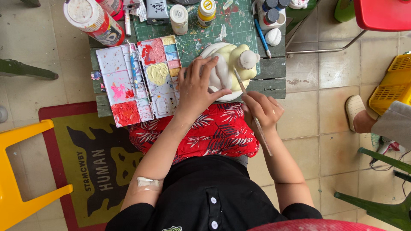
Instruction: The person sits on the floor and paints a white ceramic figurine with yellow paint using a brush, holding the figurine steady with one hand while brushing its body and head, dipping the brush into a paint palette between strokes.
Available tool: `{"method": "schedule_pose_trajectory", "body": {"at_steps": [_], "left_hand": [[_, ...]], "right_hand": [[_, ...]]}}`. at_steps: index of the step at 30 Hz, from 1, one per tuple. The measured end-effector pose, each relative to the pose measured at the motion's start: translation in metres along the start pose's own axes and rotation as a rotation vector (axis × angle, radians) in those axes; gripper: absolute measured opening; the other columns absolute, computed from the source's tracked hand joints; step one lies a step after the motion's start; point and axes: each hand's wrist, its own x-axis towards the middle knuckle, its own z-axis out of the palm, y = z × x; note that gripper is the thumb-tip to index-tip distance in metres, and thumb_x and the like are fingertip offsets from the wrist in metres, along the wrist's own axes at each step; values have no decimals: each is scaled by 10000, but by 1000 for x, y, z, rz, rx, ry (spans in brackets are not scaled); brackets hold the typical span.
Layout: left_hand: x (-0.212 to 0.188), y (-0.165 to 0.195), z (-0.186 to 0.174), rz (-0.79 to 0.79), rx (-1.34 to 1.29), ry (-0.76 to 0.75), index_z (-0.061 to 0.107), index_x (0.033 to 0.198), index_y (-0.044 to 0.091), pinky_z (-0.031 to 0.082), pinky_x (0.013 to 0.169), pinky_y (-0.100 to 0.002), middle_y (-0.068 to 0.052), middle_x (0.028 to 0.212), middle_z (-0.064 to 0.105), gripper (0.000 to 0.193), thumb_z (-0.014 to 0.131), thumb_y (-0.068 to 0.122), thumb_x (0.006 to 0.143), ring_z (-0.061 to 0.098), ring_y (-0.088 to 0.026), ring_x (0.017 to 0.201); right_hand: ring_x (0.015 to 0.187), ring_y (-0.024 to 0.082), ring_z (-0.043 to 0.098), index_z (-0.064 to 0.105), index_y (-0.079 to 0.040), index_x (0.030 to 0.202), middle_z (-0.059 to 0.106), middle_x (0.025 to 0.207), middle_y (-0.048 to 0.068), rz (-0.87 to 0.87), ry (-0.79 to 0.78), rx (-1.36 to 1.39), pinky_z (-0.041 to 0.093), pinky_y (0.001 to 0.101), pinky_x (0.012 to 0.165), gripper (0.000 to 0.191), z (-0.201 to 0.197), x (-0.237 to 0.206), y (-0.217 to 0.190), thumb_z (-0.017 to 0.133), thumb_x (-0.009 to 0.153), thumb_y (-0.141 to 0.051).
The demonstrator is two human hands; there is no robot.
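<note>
A small wooden table [274, 68] of weathered grey-green slats bears everything under the hands, its far part covered by a green cutting mat [214, 38] ruled in a grid and flecked with dried paint. Just to the left of the gripping hand lies a flat white plastic palette [137, 81], open in two halves, its square wells caked with red, pink and pale yellow. Under the grip itself stands a plaster figurine [233, 68], smooth and rounded like a seated animal, partly coated in pale yellow with the rest bare white, on a round white base at the near edge of the table. The left hand [198, 87] lies over the figurine's near left side, fingers spread and curved against it, thumb pressed along its base, so it is clamped steady. The right hand [262, 109], just to the right and nearer the body, pinches a thin paintbrush [252, 113] between thumb and fingertips; the brush slants up across the gap so that its tip meets the figurine beside the left fingers. Beyond the grip, at the far rim, stand a large paint jar [94, 19] with a smeared white lid and two smaller bottles [192, 15]. Below both wrists a red leaf-print cloth [205, 132] covers the lap.
</note>
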Motion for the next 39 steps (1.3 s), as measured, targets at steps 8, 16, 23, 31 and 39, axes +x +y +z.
{"method": "schedule_pose_trajectory", "body": {"at_steps": [8,16,23,31,39], "left_hand": [[1,0,1,16,9,33,477,1469,161,342,1076,-508,-60,1351,521,951,888,588,725,505,-283,1322],[1,0,1,17,-1,40,477,1465,158,348,1082,-520,-70,1353,514,939,899,563,731,504,-298,1318],[1,0,0,6,-16,29,475,1462,162,368,1079,-518,-73,1347,517,950,916,541,711,511,-303,1310],[-1,0,-2,10,-48,14,458,1465,153,381,1069,-518,-83,1367,510,946,919,530,730,510,-322,1321],[0,-1,-2,6,-43,5,444,1473,155,381,1065,-522,-77,1370,504,963,928,523,725,508,-320,1326]], "right_hand": [[726,261,684,660,-81,1026,712,936,94,76,77,12,521,369,639,33,1,-4,0,658,1001,-103],[728,233,690,635,-71,1031,723,945,107,305,162,91,528,356,656,103,3,-13,2,551,1082,-99],[682,193,680,638,-1,1030,709,954,174,365,188,270,547,308,623,218,14,-35,6,509,1127,-148],[831,222,662,551,-2,1144,650,1080,170,404,319,330,549,314,668,262,16,-63,24,428,1156,-233],[770,236,640,583,-67,1111,648,1025,160,496,398,329,532,341,668,284,23,-74,29,423,1163,-296]]}}
